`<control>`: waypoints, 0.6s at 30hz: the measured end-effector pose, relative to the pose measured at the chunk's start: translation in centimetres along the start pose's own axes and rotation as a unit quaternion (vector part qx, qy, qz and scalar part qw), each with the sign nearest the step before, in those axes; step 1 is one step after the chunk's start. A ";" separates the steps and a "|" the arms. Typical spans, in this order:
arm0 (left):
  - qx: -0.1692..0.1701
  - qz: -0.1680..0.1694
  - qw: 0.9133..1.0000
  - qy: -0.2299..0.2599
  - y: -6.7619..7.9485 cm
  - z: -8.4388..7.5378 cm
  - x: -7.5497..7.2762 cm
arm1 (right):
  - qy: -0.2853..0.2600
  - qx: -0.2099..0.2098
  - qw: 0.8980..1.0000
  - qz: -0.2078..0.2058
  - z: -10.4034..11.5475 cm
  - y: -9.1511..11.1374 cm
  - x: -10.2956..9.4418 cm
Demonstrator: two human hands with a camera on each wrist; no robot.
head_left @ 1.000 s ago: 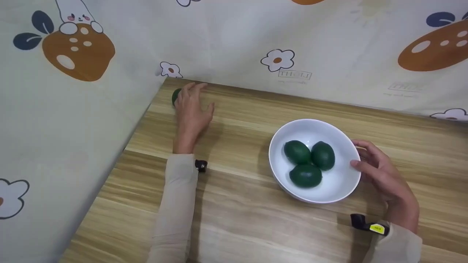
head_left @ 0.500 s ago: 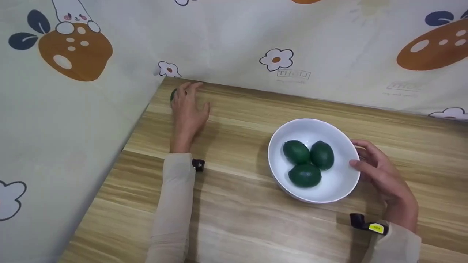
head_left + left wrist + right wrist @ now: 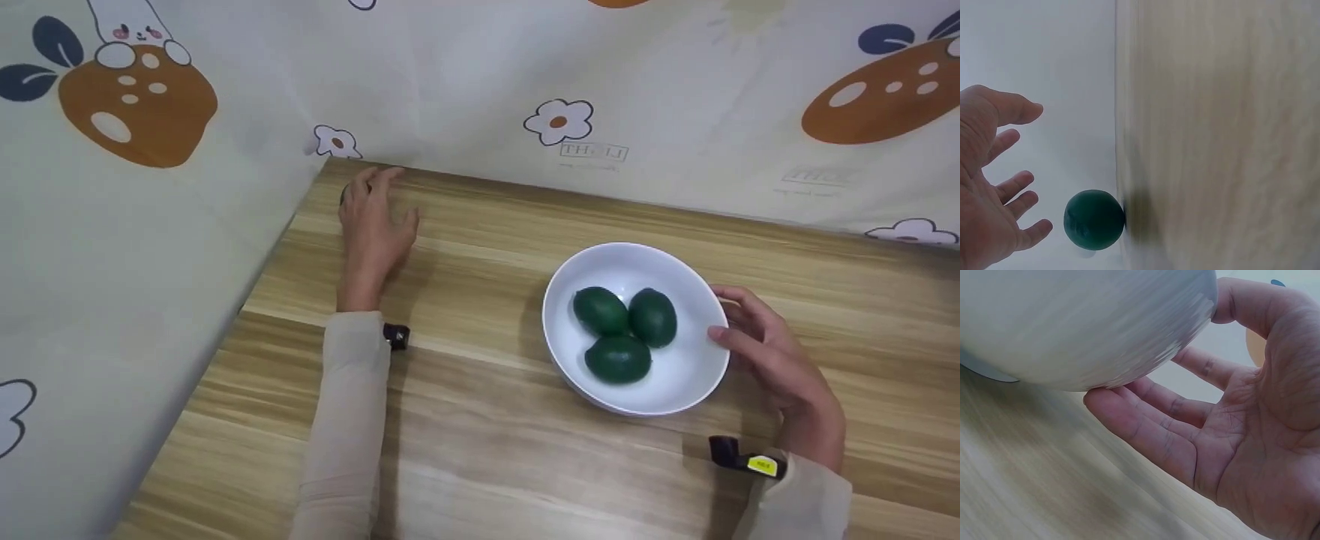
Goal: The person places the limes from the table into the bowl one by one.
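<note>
My left hand (image 3: 373,234) reaches to the far left corner of the table, over a dark green lime (image 3: 1094,219) that it mostly hides in the head view. In the left wrist view the fingers (image 3: 1023,203) are spread, with a gap between them and the lime, which sits on the wood. On the right, my right hand (image 3: 784,364) holds a white bowl (image 3: 686,379), thumb at the rim and fingers against the outer side (image 3: 1100,343). Inside the bowl lie three green limes (image 3: 617,358), close together.
The wooden table (image 3: 465,442) meets a pale patterned wall covering (image 3: 450,82) at its back and left edges. Wood surface stretches between the left hand and the bowl. A small black camera (image 3: 396,337) sits on the left wrist, another (image 3: 742,459) on the right.
The whole head view has shifted slightly, so everything appears a little further left. The left hand covers more of the corner lime than before. The right hand keeps its hold on the bowl.
</note>
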State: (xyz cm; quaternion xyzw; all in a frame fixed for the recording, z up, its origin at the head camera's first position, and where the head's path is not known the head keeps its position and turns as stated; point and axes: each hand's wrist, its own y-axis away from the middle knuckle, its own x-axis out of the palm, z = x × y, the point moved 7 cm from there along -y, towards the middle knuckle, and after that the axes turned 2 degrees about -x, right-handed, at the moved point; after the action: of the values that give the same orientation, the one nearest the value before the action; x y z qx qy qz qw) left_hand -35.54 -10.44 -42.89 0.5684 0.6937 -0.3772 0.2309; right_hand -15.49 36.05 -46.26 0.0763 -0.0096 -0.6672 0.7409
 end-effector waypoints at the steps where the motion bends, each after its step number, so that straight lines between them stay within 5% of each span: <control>1: -0.002 0.003 1.000 0.001 0.0 0.2 -0.1 | 0.000 0.001 1.000 0.001 0.0 0.0 0.1; 18: -0.009 0.001 1.000 0.011 -0.8 1.5 0.0 | -0.018 0.005 1.000 0.000 -0.2 -0.1 0.0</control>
State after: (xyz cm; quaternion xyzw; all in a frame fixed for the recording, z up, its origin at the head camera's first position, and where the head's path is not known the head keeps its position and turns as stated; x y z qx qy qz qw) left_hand -36.50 -11.67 -43.64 0.5708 0.6990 -0.3651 0.2287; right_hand -15.57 36.01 -46.49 0.0683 -0.0261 -0.6684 0.7402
